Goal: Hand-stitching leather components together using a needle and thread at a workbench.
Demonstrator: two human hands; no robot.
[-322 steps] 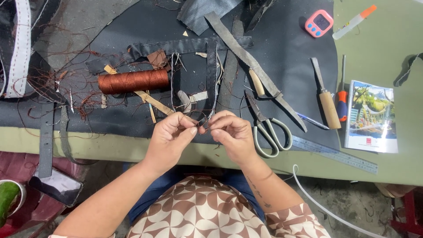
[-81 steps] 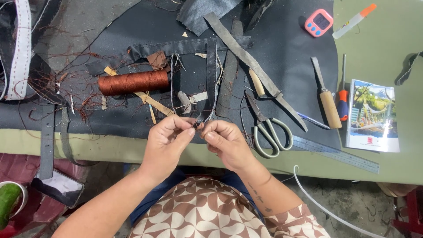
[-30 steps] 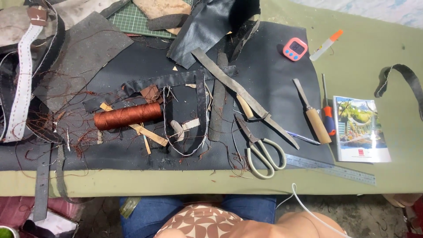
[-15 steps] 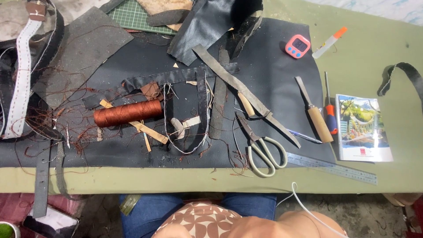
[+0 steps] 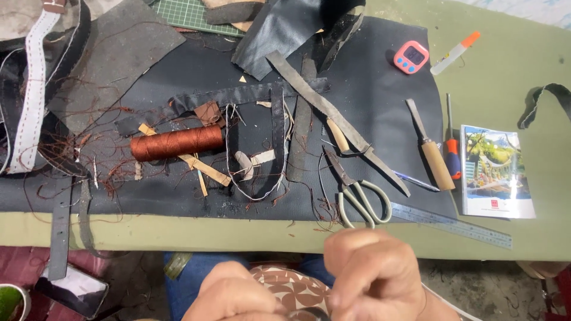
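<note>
Both hands sat low, near the scissors [image 5: 360,196]: right hand [image 5: 372,276] and left hand [image 5: 235,294] curled narrow; contents indiscernible.

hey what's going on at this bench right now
A person sits at a green table covered with a black leather sheet. Both hands are low over the lap: left hand and right hand are curled together; what they pinch is hidden. On the sheet lie a spool of brown thread, scissors, leather strips and loose thread.
</note>
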